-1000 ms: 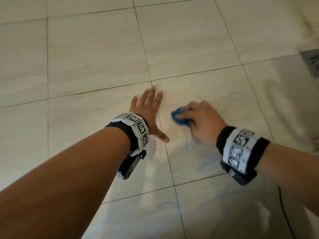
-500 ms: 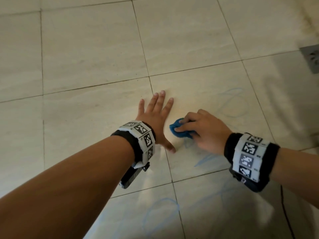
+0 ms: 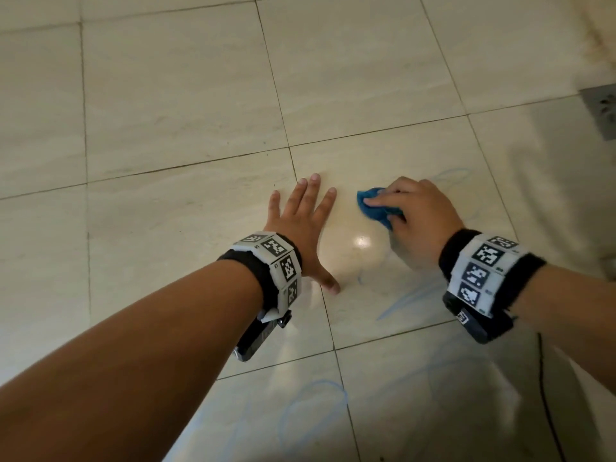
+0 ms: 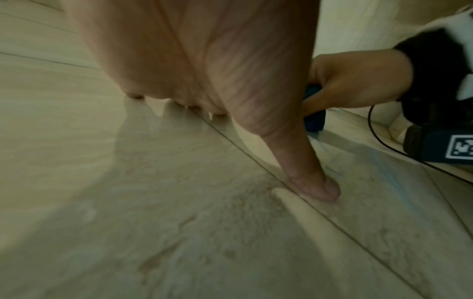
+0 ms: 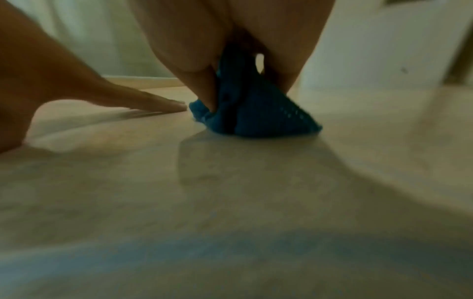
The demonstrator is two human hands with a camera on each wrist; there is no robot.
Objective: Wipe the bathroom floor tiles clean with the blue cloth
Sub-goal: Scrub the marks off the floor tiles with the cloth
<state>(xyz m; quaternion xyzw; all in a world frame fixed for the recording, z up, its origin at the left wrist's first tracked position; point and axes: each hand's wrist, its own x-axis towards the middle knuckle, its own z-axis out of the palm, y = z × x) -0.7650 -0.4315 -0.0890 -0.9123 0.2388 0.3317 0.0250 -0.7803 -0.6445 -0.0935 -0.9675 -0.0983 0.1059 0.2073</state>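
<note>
My right hand [image 3: 413,215] grips a bunched blue cloth [image 3: 373,206] and presses it down on a pale floor tile [image 3: 376,161]. In the right wrist view the cloth [image 5: 256,113] bulges out below my curled fingers and touches the floor. My left hand [image 3: 306,225] lies flat on the tiles just left of the cloth, fingers straight and spread, thumb [image 4: 312,182] pressed down beside a grout line. Blue scribble marks [image 3: 410,295] run over the tiles near my right wrist and toward me.
A grey floor drain grate [image 3: 603,108] sits at the far right edge. A thin black cable [image 3: 546,395] trails from my right wrist band across the floor. More blue loops [image 3: 313,411] mark the nearest tile. A stained patch [image 3: 600,38] darkens the upper right corner.
My right hand with the cloth slid left toward my left hand, then further away from me. My left hand stayed planted flat on the floor.
</note>
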